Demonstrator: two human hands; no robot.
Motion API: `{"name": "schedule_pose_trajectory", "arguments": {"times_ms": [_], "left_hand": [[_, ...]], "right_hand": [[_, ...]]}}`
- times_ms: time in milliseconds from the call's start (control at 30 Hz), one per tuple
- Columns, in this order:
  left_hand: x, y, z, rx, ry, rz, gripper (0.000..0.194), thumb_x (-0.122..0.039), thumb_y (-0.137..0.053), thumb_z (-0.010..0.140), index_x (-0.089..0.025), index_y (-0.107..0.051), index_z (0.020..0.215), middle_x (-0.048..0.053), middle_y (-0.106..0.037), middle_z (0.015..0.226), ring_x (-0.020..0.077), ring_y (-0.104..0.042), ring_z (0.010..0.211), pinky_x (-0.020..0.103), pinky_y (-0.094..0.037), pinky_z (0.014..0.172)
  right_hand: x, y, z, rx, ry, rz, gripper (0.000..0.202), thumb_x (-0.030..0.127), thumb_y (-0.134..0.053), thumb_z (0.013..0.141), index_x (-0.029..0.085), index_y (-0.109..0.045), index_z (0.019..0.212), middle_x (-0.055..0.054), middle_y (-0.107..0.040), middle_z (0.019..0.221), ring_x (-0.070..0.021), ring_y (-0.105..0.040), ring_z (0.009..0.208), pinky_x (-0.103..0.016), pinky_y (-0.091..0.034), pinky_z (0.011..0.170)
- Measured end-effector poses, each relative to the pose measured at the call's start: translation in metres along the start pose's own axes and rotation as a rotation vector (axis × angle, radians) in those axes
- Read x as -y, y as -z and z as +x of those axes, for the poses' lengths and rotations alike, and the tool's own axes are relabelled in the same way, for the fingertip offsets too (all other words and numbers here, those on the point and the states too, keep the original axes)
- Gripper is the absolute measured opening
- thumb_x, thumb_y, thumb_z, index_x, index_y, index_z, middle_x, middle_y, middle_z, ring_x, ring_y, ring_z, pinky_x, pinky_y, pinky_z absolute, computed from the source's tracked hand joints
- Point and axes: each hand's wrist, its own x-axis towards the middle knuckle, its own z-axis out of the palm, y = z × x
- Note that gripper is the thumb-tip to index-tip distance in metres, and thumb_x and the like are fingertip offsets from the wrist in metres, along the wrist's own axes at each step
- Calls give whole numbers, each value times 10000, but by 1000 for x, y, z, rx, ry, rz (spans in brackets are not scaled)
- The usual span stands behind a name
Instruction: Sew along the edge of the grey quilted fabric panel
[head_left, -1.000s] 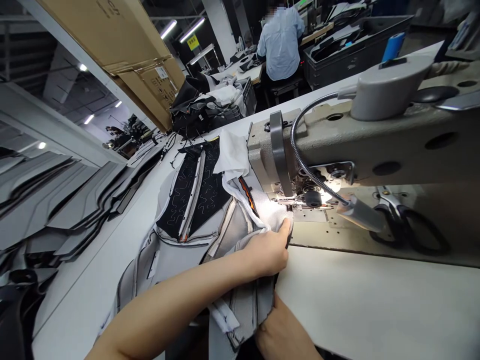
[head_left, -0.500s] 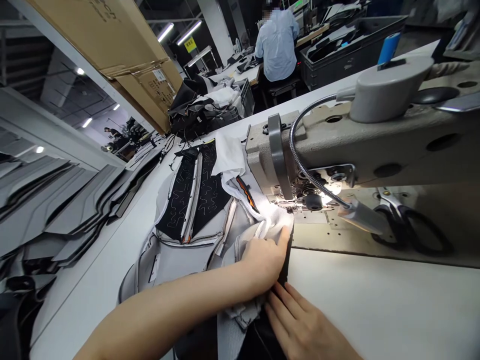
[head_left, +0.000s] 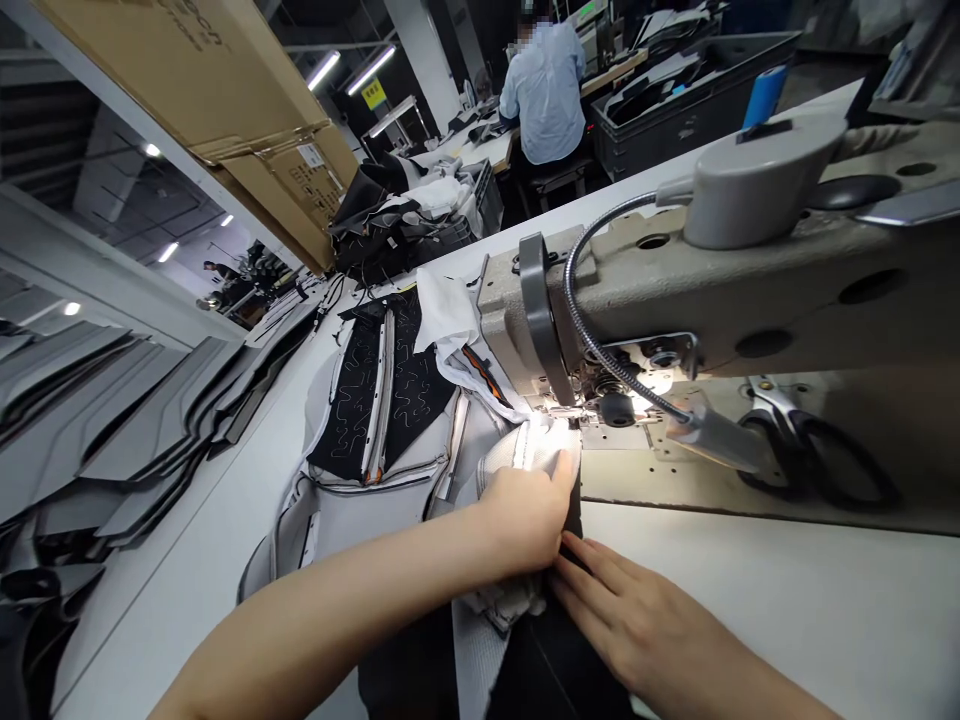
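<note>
Right hand (head_left: 630,615) has moved up from the near edge: now flat on the table (head_left: 787,600), fingers together, tips at the fabric (head_left: 525,455) edge. Left hand (head_left: 529,510) stays put, fingers pressed together on the fabric, thumb toward the machine (head_left: 675,290) foot. Fabric bunched just left of the needle.

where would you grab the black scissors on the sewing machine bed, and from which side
Take the scissors by the black loop handles, which point right along the machine bed. Come from the front right: the blades run back left toward the lamp head, and the machine arm overhangs them, which seems to rule out a straight top approach.
</note>
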Motion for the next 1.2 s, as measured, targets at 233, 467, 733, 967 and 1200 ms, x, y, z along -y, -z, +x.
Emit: {"name": "schedule_pose_trajectory", "arguments": {"times_ms": [233, 467, 733, 967, 1200], "left_hand": [[3, -13, 16, -117, 15, -49, 700, -106, -411, 807, -67, -161, 1460, 166, -652, 1014, 305, -625, 893, 392, -503, 730], [16, -7, 19, -241, -84, -15, 662, -163, -408, 786, -88, -257, 1426, 160, -640, 1045, 307, -621, 907, 395, -498, 739], [11, 5, 2, -65, -75, -11, 733, -187, -457, 752, -118, -213, 1439, 126, -653, 1030, 298, -631, 871, 361, -497, 686], [15, 4, 10, -93, -59, -18, 642, -166, -407, 769, -157, -310, 1403, 93, -674, 1000, 269, -643, 861, 342, -495, 711], [19, -20, 13, -273, -86, -36, 636, -206, -408, 764, -172, -340, 1396, 64, -684, 988, 251, -652, 830, 327, -502, 663]], "right_hand": [[-21, 3, -3, 15, 32, -38, 371, 86, -410, 810, 49, -629, 1107, -130, -616, 1163, -279, -526, 1121, -382, -482, 934], [-47, 7, 4, 43, 59, -52, 361, 75, -401, 847, 70, -628, 1128, -101, -619, 1176, -252, -535, 1118, -346, -501, 911], [-46, 6, 2, 64, -10, -25, 320, 89, -466, 861, 72, -622, 1140, -91, -623, 1174, -263, -532, 1124, -356, -498, 929], [-47, 5, 3, 43, -29, -33, 354, 54, -463, 815, 63, -620, 1132, -94, -625, 1174, -259, -548, 1107, -354, -513, 891], [-45, 2, 2, 10, -32, -24, 397, 15, -404, 779, 54, -620, 1110, -114, -639, 1132, -249, -566, 1083, -351, -513, 885]]}}
